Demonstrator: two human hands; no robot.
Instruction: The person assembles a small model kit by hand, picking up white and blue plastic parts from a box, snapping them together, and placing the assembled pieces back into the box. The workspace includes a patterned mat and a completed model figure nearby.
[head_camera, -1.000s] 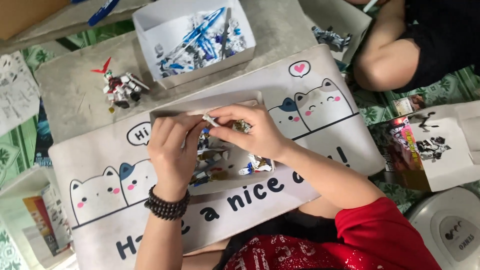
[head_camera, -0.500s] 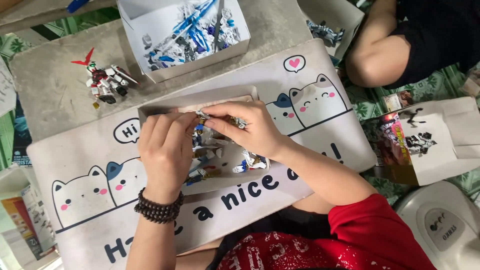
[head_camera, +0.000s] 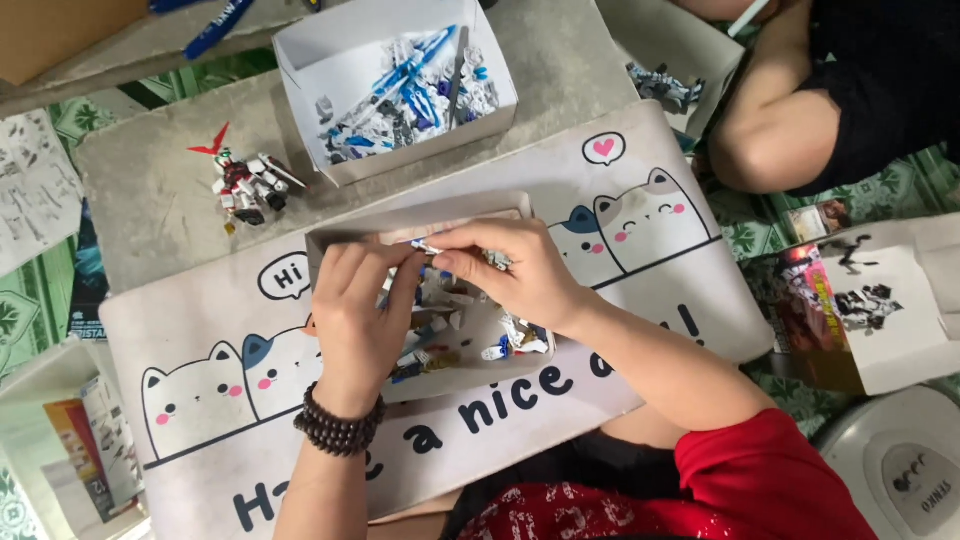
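Since the earlier frame, both hands barely shifted: left hand (head_camera: 358, 318) and right hand (head_camera: 520, 275) pinch small white-blue plastic model part (head_camera: 432, 247) above shallow grey cardboard tray (head_camera: 420, 215).

Matt cardboard tray (head_camera: 330, 240); glossy plastic parts (head_camera: 505, 340).

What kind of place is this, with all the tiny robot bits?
Probably a home hobby spot for building model kits. A finished toy robot stands on the cat-print mat, a white box holds blue and white parts, and both hands work over a grey tray.

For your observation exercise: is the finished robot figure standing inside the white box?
No, the robot figure stands on the grey mat, left of the white box.
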